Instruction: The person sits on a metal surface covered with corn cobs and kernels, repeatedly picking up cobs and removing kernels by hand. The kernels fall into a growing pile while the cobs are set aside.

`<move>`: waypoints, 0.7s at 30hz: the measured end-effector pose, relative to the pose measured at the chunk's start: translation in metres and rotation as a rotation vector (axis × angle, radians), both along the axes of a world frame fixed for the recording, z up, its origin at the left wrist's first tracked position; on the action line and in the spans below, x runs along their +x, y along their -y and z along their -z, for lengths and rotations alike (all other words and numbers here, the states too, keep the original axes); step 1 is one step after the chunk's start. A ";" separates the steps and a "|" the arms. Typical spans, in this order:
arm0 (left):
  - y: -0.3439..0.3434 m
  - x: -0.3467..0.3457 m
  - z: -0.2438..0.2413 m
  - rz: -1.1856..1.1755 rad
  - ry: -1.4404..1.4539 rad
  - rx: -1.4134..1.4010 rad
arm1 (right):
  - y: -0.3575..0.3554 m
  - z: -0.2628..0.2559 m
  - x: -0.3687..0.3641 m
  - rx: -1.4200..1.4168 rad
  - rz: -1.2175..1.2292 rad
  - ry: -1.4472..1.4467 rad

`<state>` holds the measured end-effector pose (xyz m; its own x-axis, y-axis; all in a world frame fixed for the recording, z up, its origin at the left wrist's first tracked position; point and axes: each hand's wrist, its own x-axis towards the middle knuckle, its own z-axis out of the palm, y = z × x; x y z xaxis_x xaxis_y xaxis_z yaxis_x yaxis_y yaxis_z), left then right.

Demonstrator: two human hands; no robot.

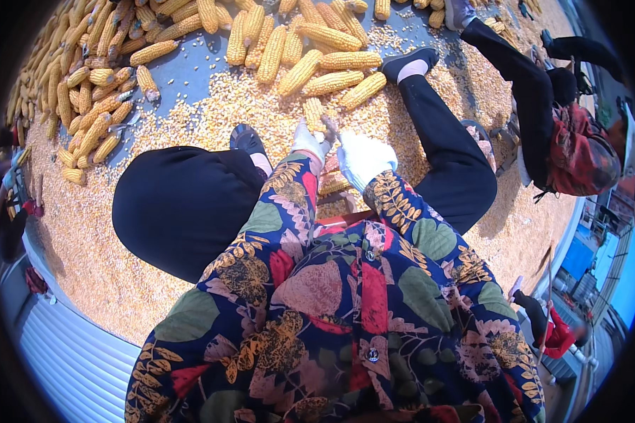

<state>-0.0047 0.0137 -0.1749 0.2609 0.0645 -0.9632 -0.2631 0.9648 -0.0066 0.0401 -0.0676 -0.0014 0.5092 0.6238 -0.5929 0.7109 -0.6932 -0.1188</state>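
Note:
My left hand (309,140), in a soiled whitish work glove, holds an ear of yellow corn (313,114) between my knees. The ear's far end points away from me. Close beside it on the right is my right hand (368,157), in a cleaner white glove with its fingers curled inward. Whether anything is inside that hand is hidden. Several corn ears (330,83) lie in a heap just beyond my hands. Loose corn kernels (233,106) cover the ground around them. Below my wrists, another ear (333,183) is partly visible between my legs.
A large pile of corn ears (92,47) rises at the upper left. Grey sheeting (182,74) shows under the kernels. A person in a red patterned top (582,150) sits at the right. Another person in red (558,330) stands farther off. Corrugated metal (79,359) borders the lower left.

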 end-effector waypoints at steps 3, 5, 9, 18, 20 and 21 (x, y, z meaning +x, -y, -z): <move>0.007 -0.012 0.043 -0.086 0.146 0.097 | -0.023 0.000 -0.001 0.003 0.025 -0.041; 0.014 -0.016 0.057 0.018 0.341 0.034 | -0.042 0.039 0.011 -0.057 0.033 -0.016; 0.022 -0.008 0.042 -0.101 0.443 0.099 | -0.077 0.078 0.033 -0.143 -0.017 -0.044; 0.016 -0.019 0.029 -0.036 0.271 -0.015 | 0.012 0.027 0.054 0.200 0.099 -0.050; 0.015 -0.016 0.029 -0.006 0.226 -0.019 | 0.028 0.021 0.045 0.224 0.092 -0.045; 0.013 -0.014 0.026 0.006 0.204 -0.017 | 0.027 0.013 0.038 0.242 0.090 -0.058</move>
